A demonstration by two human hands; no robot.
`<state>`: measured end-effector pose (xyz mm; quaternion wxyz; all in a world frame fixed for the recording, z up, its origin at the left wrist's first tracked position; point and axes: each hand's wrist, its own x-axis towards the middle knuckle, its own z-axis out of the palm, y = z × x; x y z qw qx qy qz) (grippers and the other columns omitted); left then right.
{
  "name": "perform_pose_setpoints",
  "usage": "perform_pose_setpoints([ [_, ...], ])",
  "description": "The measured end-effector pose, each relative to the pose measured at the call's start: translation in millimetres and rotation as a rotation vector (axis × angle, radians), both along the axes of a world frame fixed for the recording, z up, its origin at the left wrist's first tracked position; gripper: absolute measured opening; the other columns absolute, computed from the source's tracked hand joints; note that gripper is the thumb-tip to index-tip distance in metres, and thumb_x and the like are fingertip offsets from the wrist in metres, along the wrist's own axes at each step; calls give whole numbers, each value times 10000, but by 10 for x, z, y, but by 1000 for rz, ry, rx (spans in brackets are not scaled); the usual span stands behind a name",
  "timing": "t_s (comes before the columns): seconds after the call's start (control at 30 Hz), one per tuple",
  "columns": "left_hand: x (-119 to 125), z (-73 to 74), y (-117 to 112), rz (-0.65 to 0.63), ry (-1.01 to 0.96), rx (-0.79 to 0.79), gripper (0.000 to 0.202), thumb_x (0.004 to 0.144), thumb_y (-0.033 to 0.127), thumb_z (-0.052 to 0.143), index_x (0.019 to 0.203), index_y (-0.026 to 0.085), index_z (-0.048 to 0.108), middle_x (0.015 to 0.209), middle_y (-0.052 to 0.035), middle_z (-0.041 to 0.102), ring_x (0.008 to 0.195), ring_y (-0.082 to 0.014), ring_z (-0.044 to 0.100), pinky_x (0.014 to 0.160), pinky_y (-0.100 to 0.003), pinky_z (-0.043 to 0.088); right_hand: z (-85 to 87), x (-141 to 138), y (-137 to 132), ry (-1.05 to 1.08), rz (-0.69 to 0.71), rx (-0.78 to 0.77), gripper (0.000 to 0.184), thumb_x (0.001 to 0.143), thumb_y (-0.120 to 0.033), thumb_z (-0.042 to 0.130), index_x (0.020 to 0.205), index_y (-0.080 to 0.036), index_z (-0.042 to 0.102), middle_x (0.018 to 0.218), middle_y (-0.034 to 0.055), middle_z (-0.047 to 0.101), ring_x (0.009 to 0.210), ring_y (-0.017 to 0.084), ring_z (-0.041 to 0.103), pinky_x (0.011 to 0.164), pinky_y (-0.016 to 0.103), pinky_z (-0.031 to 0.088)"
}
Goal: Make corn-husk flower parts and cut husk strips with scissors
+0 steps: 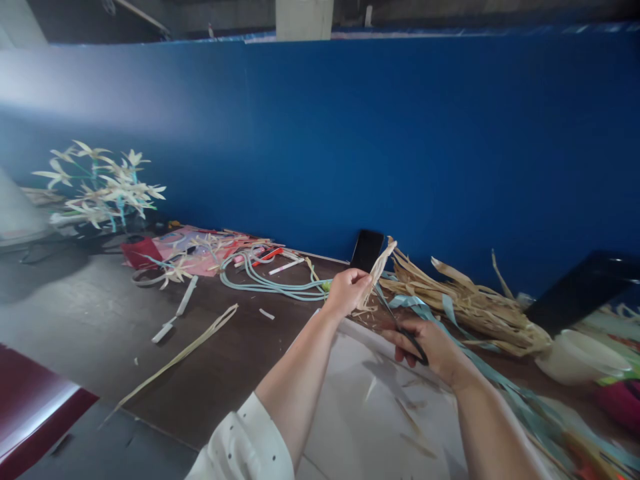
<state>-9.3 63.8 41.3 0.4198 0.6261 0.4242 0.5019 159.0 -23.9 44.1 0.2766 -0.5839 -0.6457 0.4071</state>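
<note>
Between the fingers of my left hand is a pale dried corn husk, its tip pointing up and to the right. My right hand grips a pair of scissors by the dark handles. The blades point up and left, close to the lower part of the husk; whether they touch it I cannot tell. A bundle of brown dried husks lies just right of my hands. Under my forearms is a white box or tray with several husk scraps in it.
Coiled pale blue cords, pens and pink paper lie to the left. Husk flowers stand at the far left. A phone leans against the blue partition. A white bowl sits at the right.
</note>
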Motion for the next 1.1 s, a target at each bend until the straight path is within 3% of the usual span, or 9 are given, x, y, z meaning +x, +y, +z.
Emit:
perform_pose_setpoints([
  [0.9, 0, 2, -11, -24, 19, 15, 264, 798, 345, 524, 840, 143, 688, 690, -12, 644, 595, -106, 514, 552, -200, 367, -67, 45, 56, -28, 11, 27, 374, 748, -460, 636, 934, -145, 714, 516, 15, 623, 397, 97, 473, 423, 224, 342],
  [1.1, -14, -28, -6, -133, -62, -5, 285, 788, 371, 544, 915, 150, 671, 713, -13, 628, 569, -85, 490, 530, -191, 367, -79, 41, 56, -3, 10, 63, 393, 744, -465, 642, 960, -144, 713, 514, 18, 621, 397, 98, 464, 416, 225, 335],
])
